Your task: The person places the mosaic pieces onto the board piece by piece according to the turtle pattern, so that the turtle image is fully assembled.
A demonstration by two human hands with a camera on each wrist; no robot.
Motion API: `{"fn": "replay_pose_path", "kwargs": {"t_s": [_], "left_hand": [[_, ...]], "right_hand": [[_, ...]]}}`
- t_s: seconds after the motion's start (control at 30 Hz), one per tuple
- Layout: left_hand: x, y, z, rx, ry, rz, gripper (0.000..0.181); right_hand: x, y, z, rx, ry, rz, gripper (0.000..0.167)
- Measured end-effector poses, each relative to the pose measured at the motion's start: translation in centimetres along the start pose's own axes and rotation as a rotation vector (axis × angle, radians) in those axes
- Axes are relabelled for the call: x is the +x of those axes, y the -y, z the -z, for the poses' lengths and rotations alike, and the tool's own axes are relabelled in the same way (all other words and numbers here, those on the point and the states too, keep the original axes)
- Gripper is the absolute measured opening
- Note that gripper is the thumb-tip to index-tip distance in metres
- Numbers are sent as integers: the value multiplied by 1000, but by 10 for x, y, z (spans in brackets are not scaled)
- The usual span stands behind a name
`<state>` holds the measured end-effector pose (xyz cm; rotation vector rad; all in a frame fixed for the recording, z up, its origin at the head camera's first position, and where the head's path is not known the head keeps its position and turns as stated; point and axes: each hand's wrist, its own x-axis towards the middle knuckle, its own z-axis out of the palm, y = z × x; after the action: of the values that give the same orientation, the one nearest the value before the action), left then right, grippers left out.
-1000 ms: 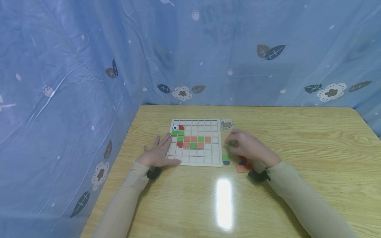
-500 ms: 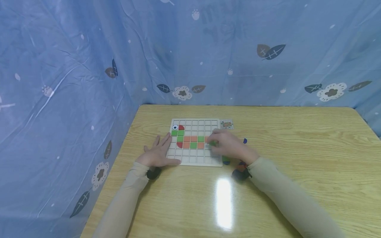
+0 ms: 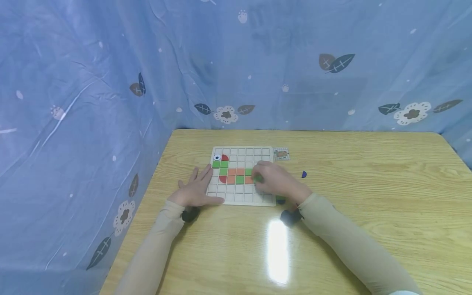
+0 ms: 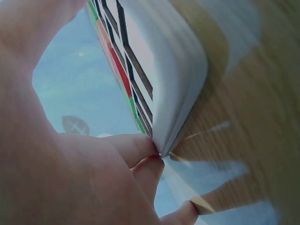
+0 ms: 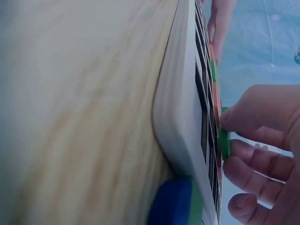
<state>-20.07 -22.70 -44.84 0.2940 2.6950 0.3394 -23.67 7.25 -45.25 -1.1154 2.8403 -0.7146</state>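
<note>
Green tile (image 5: 225, 140): just above or on the right part of the board (image 3: 243, 198), at the end of the lower row of tiles (image 3: 239, 180); contact with the board cannot be told.
Right hand (image 3: 274, 179): thumb and fingertips pinching the green tile.
Left hand (image 3: 192, 193): fingers spread, gripping nothing, resting at the board's left edge, with the thumb across the near corner.
Weight and stiffness: probably light and rigid, unlikely to bend or break in a pinch.
Surface: seemingly smooth; a tile might slip or twist if caught by one corner.
Best hold: opposite edges, between thumb and fingertips, leaving the underside free.
Board handling: likely stiff and light enough to slide on the tabletop (image 3: 361, 184); best steadied at its rim.
Hidden: most of the green tile's outline, behind the fingers; the cells beneath the right hand.
Partly covered: reddish piece (image 3: 296, 208) by the right wrist, its shape unclear.
Blurred: blue piece (image 5: 171, 204) at the board's corner, with green beside it; whether joined, cannot be told.
Too small to read: pattern on the card (image 3: 282, 154).
</note>
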Motion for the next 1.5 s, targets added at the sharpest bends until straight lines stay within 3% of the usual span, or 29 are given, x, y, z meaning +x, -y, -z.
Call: {"fn": "replay_pose_path", "kwargs": {"t_s": [0.67,0.93,1.2,1.5], "left_hand": [[-3,-3,3,-7,8,2,121],[-3,-3,3,1,7,7,121],[-2,-4,4,-5,7,5,121],[-2,-2,4,-1,14,4,121]], "right_hand": [[-2,1,0,42,36,-47,13],[-2,3,0,-1,27,-11,16],[-3,1,1,-19,38,-29,17],[-16,-7,11,2,21,-34,17]]}}
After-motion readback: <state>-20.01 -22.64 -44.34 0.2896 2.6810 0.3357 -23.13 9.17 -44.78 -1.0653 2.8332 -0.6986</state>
